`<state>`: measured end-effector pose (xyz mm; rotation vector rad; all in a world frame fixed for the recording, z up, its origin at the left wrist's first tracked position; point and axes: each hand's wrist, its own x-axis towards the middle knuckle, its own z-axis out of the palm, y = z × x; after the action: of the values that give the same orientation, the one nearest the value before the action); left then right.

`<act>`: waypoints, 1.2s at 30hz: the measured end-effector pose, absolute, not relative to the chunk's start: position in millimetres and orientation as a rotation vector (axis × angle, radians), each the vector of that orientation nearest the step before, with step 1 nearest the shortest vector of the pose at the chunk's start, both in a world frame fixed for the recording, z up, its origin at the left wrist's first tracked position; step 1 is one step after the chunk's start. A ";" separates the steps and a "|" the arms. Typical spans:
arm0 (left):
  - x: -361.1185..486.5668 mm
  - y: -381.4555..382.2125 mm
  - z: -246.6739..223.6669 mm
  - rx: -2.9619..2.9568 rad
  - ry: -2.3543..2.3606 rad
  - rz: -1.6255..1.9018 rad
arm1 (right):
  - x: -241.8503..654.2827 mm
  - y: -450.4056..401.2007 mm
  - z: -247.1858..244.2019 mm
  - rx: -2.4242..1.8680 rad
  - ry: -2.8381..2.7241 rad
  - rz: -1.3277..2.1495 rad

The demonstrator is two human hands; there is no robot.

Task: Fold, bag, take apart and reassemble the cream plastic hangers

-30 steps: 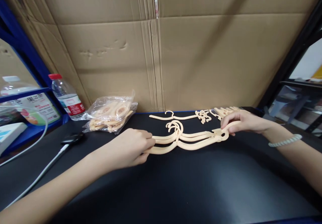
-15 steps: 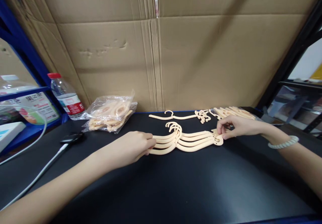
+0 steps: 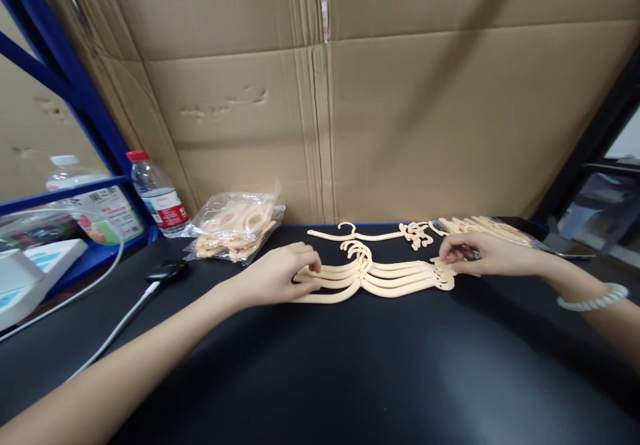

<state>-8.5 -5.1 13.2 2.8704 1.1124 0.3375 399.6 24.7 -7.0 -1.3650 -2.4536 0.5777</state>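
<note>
Several cream plastic clothes hangers (image 3: pixel 395 290) lie overlapped in a row on the black table, hooks pointing up and left. My left hand (image 3: pixel 283 272) is over their left ends, thumb and fingers apart, with hanger arms showing in the gap. At their right ends lie flat cream pieces with holes (image 3: pixel 444 280). My right hand (image 3: pixel 483 255) is closed in a pinch at these pieces, its fingertips on one of them; part of it is hidden under the hand. Behind the row lies a single hanger (image 3: pixel 377 236).
Small cream hooks (image 3: pixel 415 234) lie in a heap behind the row. A bag of cream parts (image 3: pixel 487 227) is at the back right, another clear bag (image 3: pixel 235 225) at the back left. A red-capped bottle (image 3: pixel 163 198), a black plug with white cable (image 3: pixel 167 270) and cardboard (image 3: pixel 425 112) surround the table (image 3: pixel 350 378).
My left hand's fingers have opened from their pinch on the hangers' left ends. My right hand stays at the right ends. The view has shifted slightly left.
</note>
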 end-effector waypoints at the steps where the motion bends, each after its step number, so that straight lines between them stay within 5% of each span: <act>1: -10.8 0.9 8.9 2.816 1.142 0.420 | 398.4 27.0 -9.5 -1.359 -2.413 0.522; 6: -22.4 35.2 -21.0 2.634 1.245 0.716 | 384.8 40.6 -27.2 -1.237 -2.256 0.145; 11: -20.2 58.9 -39.1 2.635 1.276 0.659 | 366.7 48.9 -37.6 -1.151 -2.307 -0.014; 25: -20.0 68.7 -41.3 2.616 1.303 0.811 | 352.8 48.3 -40.4 -1.244 -2.452 0.079; 36: -23.8 68.3 -39.5 2.576 1.340 0.897 | 414.2 68.0 -32.2 -1.293 -2.287 -0.331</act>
<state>-23.8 68.3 -39.5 2.5763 1.3404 0.8974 414.2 68.0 -32.2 -1.2929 -2.2865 -0.3314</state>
